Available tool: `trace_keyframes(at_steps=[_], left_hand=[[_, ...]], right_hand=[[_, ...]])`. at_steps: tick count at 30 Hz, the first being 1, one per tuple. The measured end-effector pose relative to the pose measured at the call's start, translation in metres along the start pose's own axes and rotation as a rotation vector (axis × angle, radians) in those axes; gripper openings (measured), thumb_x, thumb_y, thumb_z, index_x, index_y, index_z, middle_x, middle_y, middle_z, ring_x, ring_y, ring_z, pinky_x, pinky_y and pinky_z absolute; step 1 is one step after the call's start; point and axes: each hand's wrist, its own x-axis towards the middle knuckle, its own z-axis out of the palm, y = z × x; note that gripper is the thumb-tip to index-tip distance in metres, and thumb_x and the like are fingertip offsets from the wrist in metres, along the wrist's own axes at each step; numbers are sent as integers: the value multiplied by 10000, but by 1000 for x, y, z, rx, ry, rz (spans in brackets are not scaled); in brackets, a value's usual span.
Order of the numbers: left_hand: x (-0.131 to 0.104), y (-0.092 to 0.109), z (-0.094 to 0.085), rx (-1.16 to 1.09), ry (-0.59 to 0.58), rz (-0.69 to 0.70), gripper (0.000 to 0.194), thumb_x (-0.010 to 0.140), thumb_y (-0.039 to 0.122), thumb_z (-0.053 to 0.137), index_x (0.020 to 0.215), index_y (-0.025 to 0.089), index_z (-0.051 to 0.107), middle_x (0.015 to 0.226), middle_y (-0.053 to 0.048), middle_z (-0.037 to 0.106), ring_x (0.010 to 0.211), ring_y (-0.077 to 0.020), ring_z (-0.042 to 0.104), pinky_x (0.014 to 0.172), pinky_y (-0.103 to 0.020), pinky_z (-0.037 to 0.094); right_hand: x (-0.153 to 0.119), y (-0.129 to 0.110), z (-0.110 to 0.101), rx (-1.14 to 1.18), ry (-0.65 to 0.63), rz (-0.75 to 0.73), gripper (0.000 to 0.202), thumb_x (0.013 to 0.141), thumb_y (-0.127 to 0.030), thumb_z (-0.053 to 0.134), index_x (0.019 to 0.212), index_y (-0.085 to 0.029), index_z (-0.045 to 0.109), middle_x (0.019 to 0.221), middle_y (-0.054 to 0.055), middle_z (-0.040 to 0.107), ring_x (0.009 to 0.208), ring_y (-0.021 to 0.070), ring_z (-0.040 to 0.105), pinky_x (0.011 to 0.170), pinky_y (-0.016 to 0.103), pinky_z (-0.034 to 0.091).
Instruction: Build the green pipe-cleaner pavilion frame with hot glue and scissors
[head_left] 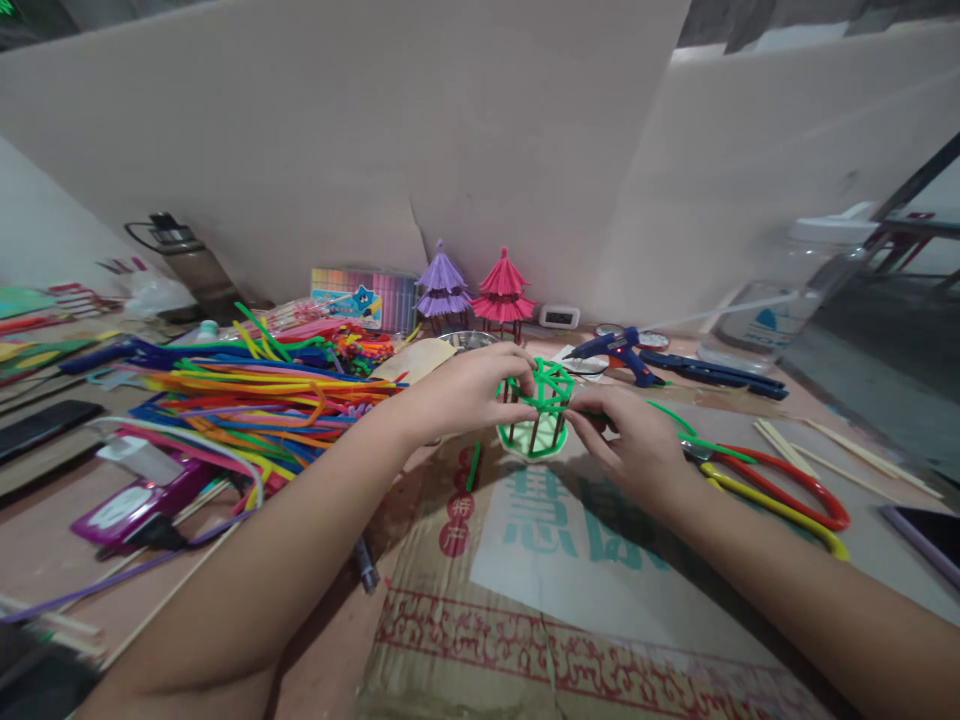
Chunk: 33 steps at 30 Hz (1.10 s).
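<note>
A small pavilion model [534, 442] stands on the cardboard, with a green pipe-cleaner ring and spokes on top, brown posts and a pale, green-edged base. My left hand [487, 385] grips its upper left side between thumb and fingers. At its right side, the thumb and fingertips of my right hand [626, 430] close on the edge of the upper green ring; whether a small loose piece is also between them I cannot tell. A short green pipe-cleaner piece [474, 467] lies to the left of the model.
Cardboard [450, 650] covers the table before me. Scissors [795, 490] and wooden sticks [862, 450] lie right, a blue glue gun [619, 350] behind. Pipe cleaners [247, 400] and a purple glue gun [142, 505] are left. Purple [442, 285] and red pavilions [504, 290] stand behind.
</note>
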Motion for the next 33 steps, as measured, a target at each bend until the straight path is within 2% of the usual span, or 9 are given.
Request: trace_keyframes(at_steps=[6,10,15,22,26,33], left_hand=[[2,2,1,1,11,8,136,851,318,667,894,190,650,1112,-50,629,987,-186,620,831,-294,472],[2,2,1,11,7,8,132,849,311,662,894,187,647,1114,-59,631,1005,-196,619,846,-305,475],[1,2,1,32,1,5,138,851,315,657,895,185,650,1114,-71,636,1019,-211,624,866,-325,483],[2,3,0,26,-2,7,127,857,307,657,892,185,655,1135,-74,639,1053,-215,623,899,-333,486],[1,2,0,22,-10,12,139,862,320,662,898,186,656,1173,-76,634,1081,-220,619,916,-342,483],[2,-15,3,-48,11,51,72,868,256,679,895,190,668,1199,-69,633,1103,-203,617,946,-338,474]], right_hand=[[-5,7,0,40,8,35,110,930,-196,547,1020,-203,609,945,72,698,816,209,641,659,323,481],[-6,12,1,81,20,85,164,920,-171,550,1060,-230,613,986,60,702,904,227,651,742,349,506],[-2,14,1,77,18,109,176,923,-183,555,1069,-238,637,983,54,715,881,232,645,757,372,508],[1,16,2,44,36,63,212,927,-188,556,1105,-227,666,1014,70,737,893,244,648,792,396,509],[3,18,2,50,0,28,259,930,-172,547,1154,-205,673,1005,90,743,920,249,667,793,396,510],[12,15,-6,37,-32,-60,171,928,-191,572,1041,-187,700,931,82,744,860,225,671,749,361,513]])
